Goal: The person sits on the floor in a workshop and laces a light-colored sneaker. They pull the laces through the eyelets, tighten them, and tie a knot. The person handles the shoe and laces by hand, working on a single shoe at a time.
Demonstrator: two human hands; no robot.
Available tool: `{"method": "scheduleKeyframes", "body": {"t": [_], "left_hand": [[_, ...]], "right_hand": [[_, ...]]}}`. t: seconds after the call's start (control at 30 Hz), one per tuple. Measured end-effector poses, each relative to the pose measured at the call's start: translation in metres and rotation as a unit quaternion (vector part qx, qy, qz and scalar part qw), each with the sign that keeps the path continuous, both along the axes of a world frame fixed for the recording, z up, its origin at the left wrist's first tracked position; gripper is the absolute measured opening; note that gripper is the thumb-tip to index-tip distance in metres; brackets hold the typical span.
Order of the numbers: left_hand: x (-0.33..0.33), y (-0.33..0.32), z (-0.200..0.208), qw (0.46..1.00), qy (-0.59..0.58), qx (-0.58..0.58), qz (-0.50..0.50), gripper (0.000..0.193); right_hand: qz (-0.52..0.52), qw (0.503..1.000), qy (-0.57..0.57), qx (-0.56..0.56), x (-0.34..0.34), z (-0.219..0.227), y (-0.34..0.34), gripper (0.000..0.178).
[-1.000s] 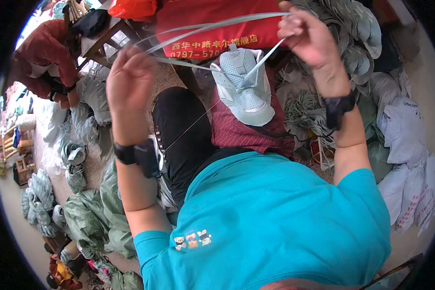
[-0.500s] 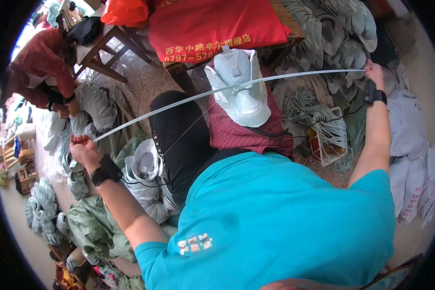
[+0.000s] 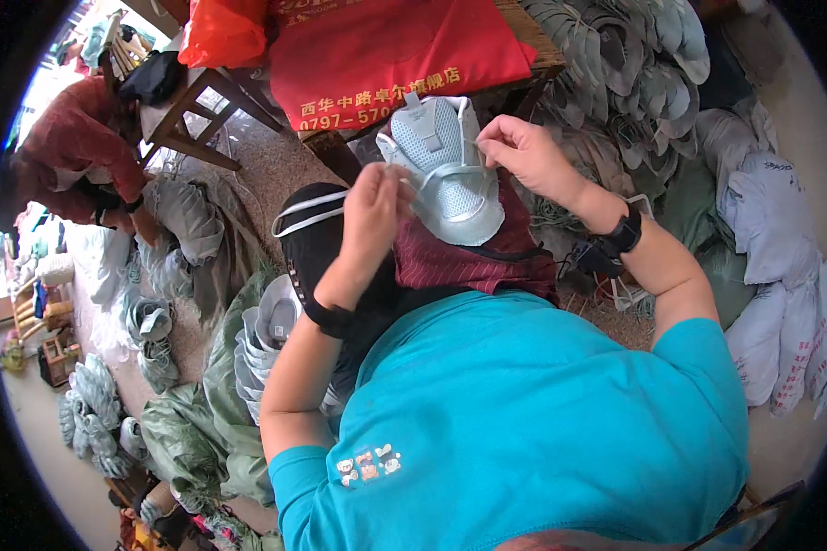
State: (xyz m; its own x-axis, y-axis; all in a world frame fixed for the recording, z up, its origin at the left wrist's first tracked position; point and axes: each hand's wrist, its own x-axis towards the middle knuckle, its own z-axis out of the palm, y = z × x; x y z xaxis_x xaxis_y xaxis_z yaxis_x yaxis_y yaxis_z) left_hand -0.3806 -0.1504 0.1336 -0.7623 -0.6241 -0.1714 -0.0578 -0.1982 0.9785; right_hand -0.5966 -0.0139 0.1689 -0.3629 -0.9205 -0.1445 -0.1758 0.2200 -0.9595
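A pale grey-white mesh shoe upper (image 3: 458, 198) rests toe end toward me on the maroon striped cloth (image 3: 473, 264) over my lap. A flat pale lace (image 3: 449, 171) crosses its throat. My left hand (image 3: 373, 209) is closed on the lace just left of the upper, and a long loop of it trails out leftward over my dark trouser leg. At the upper's right eyelet edge, my right hand (image 3: 526, 158) has thumb and index finger pinched together on the lace. The fingertips partly hide the lace ends.
A wooden table (image 3: 535, 44) bearing a red bag (image 3: 386, 55) stands ahead. Nested uppers (image 3: 277, 317) sit by my left leg, with a green sack (image 3: 179, 432) beyond. Hanging bundles (image 3: 648, 60) and white sacks (image 3: 770, 220) line the right. Another person (image 3: 83, 151) bends beside a wooden stool (image 3: 193, 138).
Both hands have come in from wide apart, where they stretched the lace taut, to either side of the upper. The lace now hangs slack and looped at the left.
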Motion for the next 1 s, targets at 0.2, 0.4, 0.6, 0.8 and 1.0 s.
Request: {"method": "scheduleKeyframes", "body": {"t": [0.2,0.4,0.6,0.8,1.0], "left_hand": [[-0.003,0.015,0.005,0.994,-0.051,-0.095,0.006,0.03],[0.001,0.02,0.003,0.996,-0.062,-0.065,-0.021,0.029],[0.0,0.012,0.007,0.991,-0.054,0.117,-0.02,0.024],[-0.012,0.0,0.014,0.989,-0.091,0.106,-0.051,0.023],[-0.014,-0.016,0.034,0.914,-0.208,-0.332,-0.109,0.015]], "right_hand": [[0.035,0.998,0.054,0.007,-0.005,0.001,-0.004,0.009],[0.101,0.988,0.087,0.079,-0.014,0.015,-0.017,0.011],[0.156,0.822,0.545,-0.05,0.013,0.037,-0.028,0.009],[0.285,0.718,0.634,-0.03,0.007,0.056,-0.036,0.014],[0.349,0.743,0.569,-0.048,-0.002,0.071,-0.054,0.027]]}}
